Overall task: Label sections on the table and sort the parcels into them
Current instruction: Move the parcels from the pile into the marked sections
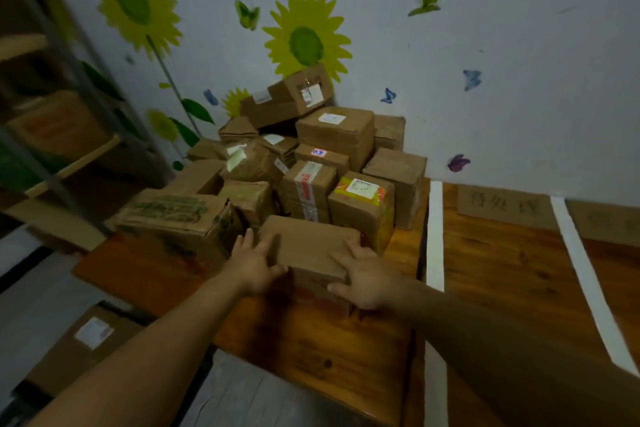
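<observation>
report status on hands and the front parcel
Left hand and right hand both grip front parcel. Parcel pile packed close behind. Tape line to its right.

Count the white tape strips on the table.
2. The left tape strip runs beside the parcel pile; the right tape strip lies past the cardboard label. More may lie out of frame.

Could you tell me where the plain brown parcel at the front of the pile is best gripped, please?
By its two short ends, from the near side: the plain brown parcel lies flat and wide, boxes packed behind it. The left hand and right hand hold it so.
</observation>
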Tool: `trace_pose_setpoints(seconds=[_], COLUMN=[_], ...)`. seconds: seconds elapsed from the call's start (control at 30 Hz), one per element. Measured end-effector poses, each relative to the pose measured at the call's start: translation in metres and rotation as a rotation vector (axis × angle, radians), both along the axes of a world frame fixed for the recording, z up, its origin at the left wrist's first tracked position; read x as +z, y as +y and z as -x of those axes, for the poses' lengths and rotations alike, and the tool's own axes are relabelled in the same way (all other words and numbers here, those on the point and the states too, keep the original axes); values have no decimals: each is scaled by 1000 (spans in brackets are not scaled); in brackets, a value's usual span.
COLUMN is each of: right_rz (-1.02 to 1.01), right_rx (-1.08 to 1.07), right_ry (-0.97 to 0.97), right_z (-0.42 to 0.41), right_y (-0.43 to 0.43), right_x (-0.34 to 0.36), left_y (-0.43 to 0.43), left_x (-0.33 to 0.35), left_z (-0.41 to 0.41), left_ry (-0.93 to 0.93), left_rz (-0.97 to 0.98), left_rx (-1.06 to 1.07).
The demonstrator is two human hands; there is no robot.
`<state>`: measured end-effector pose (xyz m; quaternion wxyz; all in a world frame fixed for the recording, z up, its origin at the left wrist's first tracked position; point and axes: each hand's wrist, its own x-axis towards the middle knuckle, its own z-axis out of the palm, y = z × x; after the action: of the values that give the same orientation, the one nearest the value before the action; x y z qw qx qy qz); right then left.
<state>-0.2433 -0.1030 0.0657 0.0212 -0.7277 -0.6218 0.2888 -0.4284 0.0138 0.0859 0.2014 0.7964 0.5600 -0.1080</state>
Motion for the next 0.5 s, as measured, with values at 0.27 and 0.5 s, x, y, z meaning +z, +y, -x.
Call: trace_pose_setpoints(seconds=[0.27,0.5], right_rz=[-222,-265], right_rx=[-363,-729], right_ry=[45,351], right_z=[55,78], right_y=[-12,-33], right_x=[-1,-4], left_y=[30,19], left_x=[-22,-19], left_z=[35,57], left_ry=[-387,-459], left_rz=[105,318], left_rx=[81,286])
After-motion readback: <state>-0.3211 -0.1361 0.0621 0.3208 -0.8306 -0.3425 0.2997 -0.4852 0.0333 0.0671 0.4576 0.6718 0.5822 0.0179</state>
